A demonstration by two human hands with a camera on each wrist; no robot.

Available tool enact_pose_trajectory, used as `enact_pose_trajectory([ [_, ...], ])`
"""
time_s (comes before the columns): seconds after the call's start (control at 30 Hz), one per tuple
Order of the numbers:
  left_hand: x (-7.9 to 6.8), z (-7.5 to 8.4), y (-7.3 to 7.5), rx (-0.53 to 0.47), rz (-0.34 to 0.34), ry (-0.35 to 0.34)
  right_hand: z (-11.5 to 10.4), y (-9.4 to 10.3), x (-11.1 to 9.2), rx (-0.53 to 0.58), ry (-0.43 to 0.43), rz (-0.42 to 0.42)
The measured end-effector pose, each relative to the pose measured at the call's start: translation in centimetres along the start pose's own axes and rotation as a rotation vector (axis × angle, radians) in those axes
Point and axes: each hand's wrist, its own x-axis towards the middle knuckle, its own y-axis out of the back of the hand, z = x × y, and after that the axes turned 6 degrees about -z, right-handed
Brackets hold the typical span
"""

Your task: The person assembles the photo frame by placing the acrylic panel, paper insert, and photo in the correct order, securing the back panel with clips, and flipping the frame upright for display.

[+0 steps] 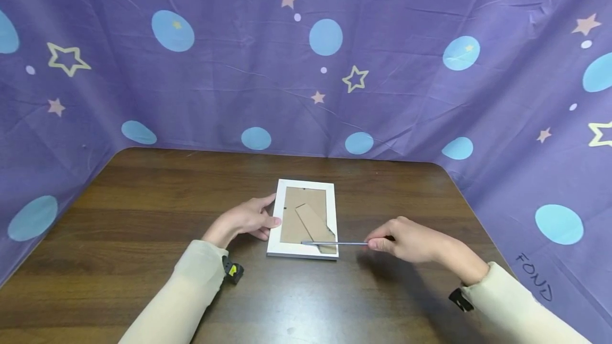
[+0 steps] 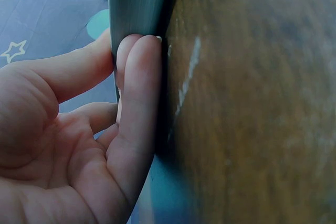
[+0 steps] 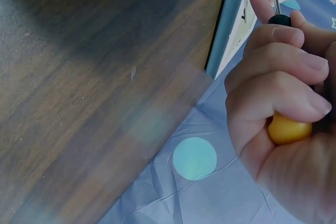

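Picture frame (image 1: pixel 292 225): it lies back up on the tabletop (image 1: pixel 201 190), between the two hands. I see the left hand (image 1: pixel 247 217) gripping the border nearest it, thumb at the rim and fingers against the side. The right hand (image 1: pixel 413 239) has its fingers wrapped round the handle (image 3: pixel 289 129) of a screwdriver (image 1: pixel 344 243); the shaft runs out from that hand, over the stand leg (image 1: pixel 313 222), to the inner edge of the border. I take this as prying at the backing board (image 1: pixel 314 198). I'd brace the frame firmly, hold the shaft low and lever in small moves, aimed clear of the left hand, so the tip doesn't skid. I can't tell whether the tip is hooked under anything or merely resting; most of the handle is hidden by the right hand, and the frame's face is turned down.
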Motion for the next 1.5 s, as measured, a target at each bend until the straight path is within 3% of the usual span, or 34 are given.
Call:
enact_pose_trajectory([
  [0.17,-0.1,0.1,0.0,0.005,-0.003,0.003,0.1,0.3,0.2,0.063,-0.050,-0.037],
  [0.4,-0.2,0.2,0.0,0.006,-0.004,0.005,-0.1,1.0,0.5,0.269,-0.200,-0.141],
  [0.6,-0.2,0.1,0.0,0.002,0.000,0.007,-0.9,2.0,0.9,0.361,-0.303,-0.206],
  [1.1,-0.3,0.3,0.0,0.005,0.004,0.015,-1.8,3.5,1.6,0.415,-0.424,-0.306],
  [1.37,-0.4,0.3,-0.1,0.001,0.006,0.019,-1.5,2.9,1.3,0.429,-0.359,-0.281],
  [1.5,-0.3,0.3,-0.1,0.004,0.009,0.030,-0.9,2.0,0.8,0.303,-0.171,-0.227],
])
